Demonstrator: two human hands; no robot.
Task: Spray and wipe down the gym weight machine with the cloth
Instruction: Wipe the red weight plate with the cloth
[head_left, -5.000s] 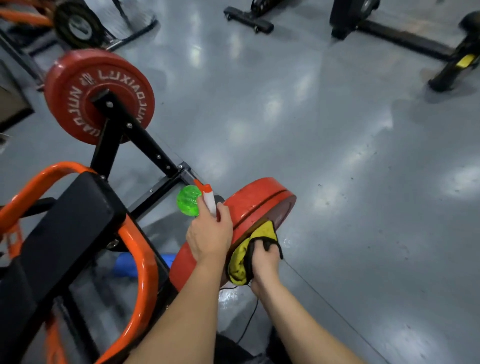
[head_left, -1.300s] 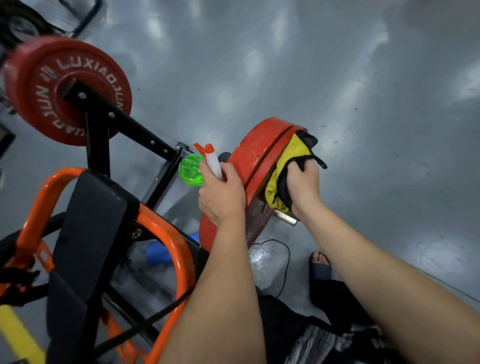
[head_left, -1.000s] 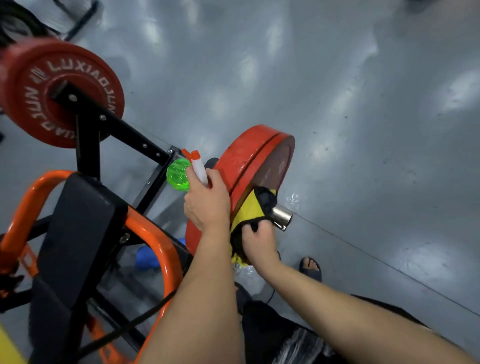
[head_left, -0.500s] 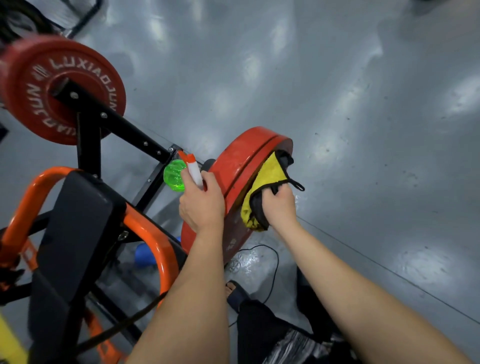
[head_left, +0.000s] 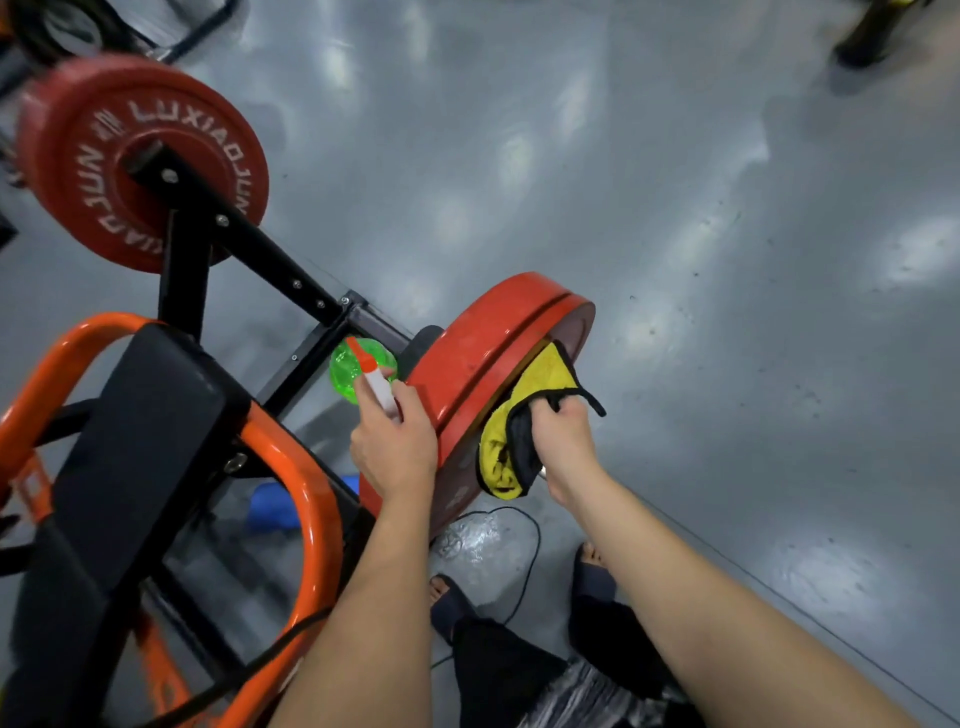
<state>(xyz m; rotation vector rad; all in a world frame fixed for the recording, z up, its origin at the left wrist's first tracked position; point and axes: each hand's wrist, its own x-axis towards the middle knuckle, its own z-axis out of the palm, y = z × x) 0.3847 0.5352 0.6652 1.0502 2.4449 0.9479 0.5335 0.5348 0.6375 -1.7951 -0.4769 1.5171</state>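
The left hand (head_left: 395, 449) has its fingers curled round a green spray bottle (head_left: 358, 370) with a white and orange nozzle, and it rests against the rim of the near red weight plate (head_left: 488, 348). The right hand (head_left: 563, 441) grips a bunched yellow and black cloth (head_left: 527, 410), pressing it to that plate's outer face. A second red plate (head_left: 140, 161) sits on the machine's black frame (head_left: 260, 257), near the orange rail (head_left: 306, 499).

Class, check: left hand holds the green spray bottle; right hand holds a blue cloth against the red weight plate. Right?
No: the head view shows the cloth is yellow, not blue. The left hand does hold the green spray bottle, and the right hand holds the cloth against the red weight plate.
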